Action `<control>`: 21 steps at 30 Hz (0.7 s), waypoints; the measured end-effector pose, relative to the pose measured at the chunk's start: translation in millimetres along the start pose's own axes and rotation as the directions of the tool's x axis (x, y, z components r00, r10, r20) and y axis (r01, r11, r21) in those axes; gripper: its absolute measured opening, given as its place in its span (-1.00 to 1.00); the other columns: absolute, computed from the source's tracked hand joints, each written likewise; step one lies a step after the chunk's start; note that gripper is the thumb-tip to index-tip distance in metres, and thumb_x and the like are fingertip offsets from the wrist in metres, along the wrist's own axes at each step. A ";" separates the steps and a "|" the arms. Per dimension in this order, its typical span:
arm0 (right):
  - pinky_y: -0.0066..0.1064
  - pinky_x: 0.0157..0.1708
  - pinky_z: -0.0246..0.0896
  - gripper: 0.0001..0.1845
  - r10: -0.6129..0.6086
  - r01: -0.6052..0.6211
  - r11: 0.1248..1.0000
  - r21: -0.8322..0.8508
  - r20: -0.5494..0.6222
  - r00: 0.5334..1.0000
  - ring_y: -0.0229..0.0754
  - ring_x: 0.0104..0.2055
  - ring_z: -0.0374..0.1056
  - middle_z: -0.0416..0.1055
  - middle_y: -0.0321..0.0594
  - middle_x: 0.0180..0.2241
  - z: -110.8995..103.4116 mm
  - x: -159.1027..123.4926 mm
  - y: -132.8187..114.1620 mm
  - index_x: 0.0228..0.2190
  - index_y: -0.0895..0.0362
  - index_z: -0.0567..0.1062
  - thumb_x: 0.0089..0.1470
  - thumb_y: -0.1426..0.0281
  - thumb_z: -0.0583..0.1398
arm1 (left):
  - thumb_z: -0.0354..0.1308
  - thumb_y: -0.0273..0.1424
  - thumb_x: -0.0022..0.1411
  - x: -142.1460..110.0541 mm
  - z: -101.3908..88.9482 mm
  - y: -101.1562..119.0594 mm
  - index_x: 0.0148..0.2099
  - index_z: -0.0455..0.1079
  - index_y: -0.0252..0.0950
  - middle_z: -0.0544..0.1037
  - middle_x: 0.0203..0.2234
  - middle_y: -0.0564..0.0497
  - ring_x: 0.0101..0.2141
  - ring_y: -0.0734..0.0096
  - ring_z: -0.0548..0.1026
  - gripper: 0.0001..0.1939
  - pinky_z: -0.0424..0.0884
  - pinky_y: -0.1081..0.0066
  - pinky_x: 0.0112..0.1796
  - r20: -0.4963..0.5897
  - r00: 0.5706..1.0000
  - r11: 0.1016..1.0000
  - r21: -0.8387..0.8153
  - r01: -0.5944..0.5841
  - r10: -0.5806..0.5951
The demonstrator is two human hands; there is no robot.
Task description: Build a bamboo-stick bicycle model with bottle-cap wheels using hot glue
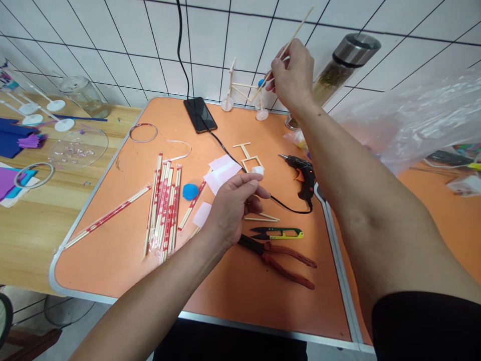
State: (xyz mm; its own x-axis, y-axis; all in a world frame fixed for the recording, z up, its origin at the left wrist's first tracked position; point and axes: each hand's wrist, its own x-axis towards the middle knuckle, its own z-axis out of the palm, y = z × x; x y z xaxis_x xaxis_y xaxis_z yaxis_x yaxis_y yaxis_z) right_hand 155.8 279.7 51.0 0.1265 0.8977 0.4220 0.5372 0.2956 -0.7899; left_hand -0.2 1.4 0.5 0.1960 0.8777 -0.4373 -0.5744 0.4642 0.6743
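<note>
**Stick point(301, 25) pinched near wheeled frame point(245, 85)**

The stick is held in the right hand point(295, 75); careful clearance from the wheeled frame seems called for. Whether the white piece point(257, 170) is gripped by the left hand point(233, 206) cannot be told.

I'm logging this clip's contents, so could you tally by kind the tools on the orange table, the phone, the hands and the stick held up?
Black glue gun: 1
Red-handled pliers: 1
Green-and-yellow snips: 1
Black phone: 1
Bare hands, left hand and right hand: 2
Thin pale wooden stick: 1
Total: 7
</note>
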 end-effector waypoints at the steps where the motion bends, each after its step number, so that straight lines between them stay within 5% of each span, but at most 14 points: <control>1: -0.51 -0.56 0.21 -0.55 0.008 -0.008 1.000 -0.001 -0.002 1.000 -0.50 -0.53 0.43 0.39 -0.60 -0.50 -1.1 -1.4 -1.3 -0.34 -0.08 0.29 0.41 0.74 0.09 | 0.22 -0.55 0.45 0.3 -0.1 0.0 -0.07 0.61 -0.33 0.63 -0.46 0.05 -0.58 0.58 0.45 -0.87 0.42 0.53 -0.46 -0.003 1.000 1.000 0.000 -0.003 0.003; 10: -0.38 -0.41 0.15 -0.68 -0.030 0.017 0.994 0.107 0.117 0.993 -0.40 -0.54 0.37 0.53 -0.59 -0.52 -30.1 -51.3 -25.3 -0.29 -0.02 0.35 0.47 0.57 0.26 | 0.30 -0.51 0.42 5.2 -3.2 10.1 -0.15 0.59 -0.28 0.64 -0.46 0.07 -0.54 0.57 0.43 -0.95 0.41 0.50 -0.41 -0.006 0.969 0.960 0.135 -0.244 0.247; 17: -0.28 -0.40 0.38 -0.71 -0.068 -0.011 0.972 0.237 0.323 0.944 -0.16 -0.41 0.57 0.70 -0.32 -0.38 -73.0 -142.7 -71.1 -0.26 -0.04 0.48 0.40 0.23 0.46 | 0.42 -0.48 0.33 24.4 -17.5 17.3 -0.08 0.65 -0.23 0.71 -0.22 0.01 -0.22 0.41 0.60 -0.87 0.53 0.41 -0.10 0.013 0.744 0.685 0.378 -0.622 0.668; 21: -0.25 -0.41 0.51 -0.65 -0.041 -0.078 0.964 0.256 0.428 0.903 -0.12 -0.41 0.58 0.70 -0.32 -0.39 -87.9 -178.9 -88.0 -0.27 -0.08 0.51 0.32 0.11 0.53 | 0.43 -0.46 0.30 26.5 -19.3 19.6 -0.06 0.65 -0.23 0.75 -0.14 -0.04 -0.15 0.34 0.65 -0.84 0.58 0.34 -0.02 0.095 0.764 0.683 0.389 -0.618 0.638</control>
State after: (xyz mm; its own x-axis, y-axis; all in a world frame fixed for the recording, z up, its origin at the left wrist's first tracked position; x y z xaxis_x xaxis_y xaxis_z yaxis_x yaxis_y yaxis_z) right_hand 159.2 64.4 84.1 -0.2644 0.9382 0.2232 0.2943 0.2989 -0.9078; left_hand -21.6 31.4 -9.4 -0.1414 0.9782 0.1524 -0.2041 -0.1794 0.9624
